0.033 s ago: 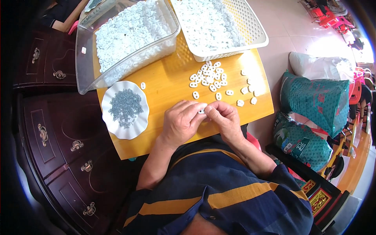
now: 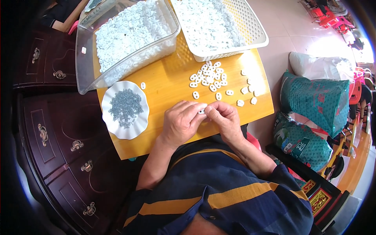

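Note:
Close to the table's near edge, my left hand [image 2: 180,121] and my right hand [image 2: 226,121] meet with fingertips pinched together. Between them shows a small white oval piece with two dark holes [image 2: 201,111], partly covered by the fingers. Both thumbs press at it; whether a smaller part is also held is hidden. Just beyond my hands lies a loose pile of similar white two-holed pieces [image 2: 210,75]. Left of my left hand, a white scalloped plate [image 2: 144,117] holds many small grey-blue parts [image 2: 126,105].
A clear plastic bin [image 2: 86,62] and a white perforated basket [image 2: 256,37], both heaped with white pieces, stand at the back of the yellow table [image 2: 164,90]. Several pieces lie at its right. Dark drawers [image 2: 43,133] flank the left; green sacks [image 2: 313,102] sit right. Another person's arm [image 2: 72,19] shows top left.

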Available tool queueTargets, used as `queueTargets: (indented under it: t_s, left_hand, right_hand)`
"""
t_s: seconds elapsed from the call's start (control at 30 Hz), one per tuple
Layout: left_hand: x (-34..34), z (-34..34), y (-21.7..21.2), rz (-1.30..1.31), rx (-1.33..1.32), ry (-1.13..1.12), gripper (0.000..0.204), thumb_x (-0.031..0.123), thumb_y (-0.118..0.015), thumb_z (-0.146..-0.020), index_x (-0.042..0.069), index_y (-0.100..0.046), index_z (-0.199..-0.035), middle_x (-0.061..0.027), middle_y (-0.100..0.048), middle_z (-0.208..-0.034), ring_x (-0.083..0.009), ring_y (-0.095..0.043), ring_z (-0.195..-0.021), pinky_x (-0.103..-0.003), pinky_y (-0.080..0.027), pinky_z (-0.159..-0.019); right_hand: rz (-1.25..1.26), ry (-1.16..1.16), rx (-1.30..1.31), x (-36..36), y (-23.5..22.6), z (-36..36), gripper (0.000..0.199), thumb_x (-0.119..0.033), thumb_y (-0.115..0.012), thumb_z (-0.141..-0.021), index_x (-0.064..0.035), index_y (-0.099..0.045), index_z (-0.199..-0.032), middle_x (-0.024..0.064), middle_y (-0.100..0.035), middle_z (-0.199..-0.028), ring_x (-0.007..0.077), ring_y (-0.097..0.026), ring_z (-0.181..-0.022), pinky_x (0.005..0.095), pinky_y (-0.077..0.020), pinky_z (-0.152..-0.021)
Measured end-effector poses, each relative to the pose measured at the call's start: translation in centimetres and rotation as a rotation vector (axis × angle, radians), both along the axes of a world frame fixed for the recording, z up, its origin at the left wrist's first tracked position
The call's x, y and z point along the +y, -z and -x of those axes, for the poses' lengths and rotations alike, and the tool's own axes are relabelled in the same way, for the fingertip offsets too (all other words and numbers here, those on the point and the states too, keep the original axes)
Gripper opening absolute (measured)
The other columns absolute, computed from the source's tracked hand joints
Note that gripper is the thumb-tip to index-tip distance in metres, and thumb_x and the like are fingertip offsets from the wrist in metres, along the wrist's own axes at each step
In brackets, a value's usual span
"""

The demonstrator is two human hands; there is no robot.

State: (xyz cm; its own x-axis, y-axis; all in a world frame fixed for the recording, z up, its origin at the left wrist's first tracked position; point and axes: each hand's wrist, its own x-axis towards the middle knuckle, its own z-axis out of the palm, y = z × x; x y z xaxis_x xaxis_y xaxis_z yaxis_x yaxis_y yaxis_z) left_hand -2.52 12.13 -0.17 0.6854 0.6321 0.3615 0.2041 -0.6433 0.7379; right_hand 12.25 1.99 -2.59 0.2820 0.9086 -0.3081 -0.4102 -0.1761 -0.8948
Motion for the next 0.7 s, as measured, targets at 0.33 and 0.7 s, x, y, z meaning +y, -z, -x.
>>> queueTargets:
  t_s: [0.33, 0.7]
  left_hand:
    - [-0.8, -0.6, 0.6, 0.097, -0.083, 0.048, 0.032, 0.003, -0.083, -0.079, 0.001, -0.071, -0.109, -0.0146, -0.074, -0.096, -0.0288, -0.072, -0.082, -0.036, -0.058, -0.073]
    - [-0.7, -1.4, 1.2, 0.016, 0.206, -0.045, 0.028, 0.014, -0.075, -0.087, 0.008, -0.071, -0.115, -0.0126, -0.07, -0.096, -0.0328, -0.069, -0.081, -0.041, -0.057, -0.068]
  right_hand:
    - [0.022, -0.071, -0.154, -1.3, -0.7, -2.6, 0.015, -0.015, -0.065, -0.101, -0.0011, -0.071, -0.098, -0.0002, -0.07, -0.086, 0.0059, -0.062, -0.081, 0.0241, -0.0502, -0.074]
    - [0.336, 0.071, -1.158, -2.9, -3.8, -10.7, 0.023, -0.019, -0.075, -0.088, 0.0041, -0.07, -0.088, 0.0096, -0.059, -0.062, 0.011, -0.054, -0.058, 0.03, -0.0461, -0.057]
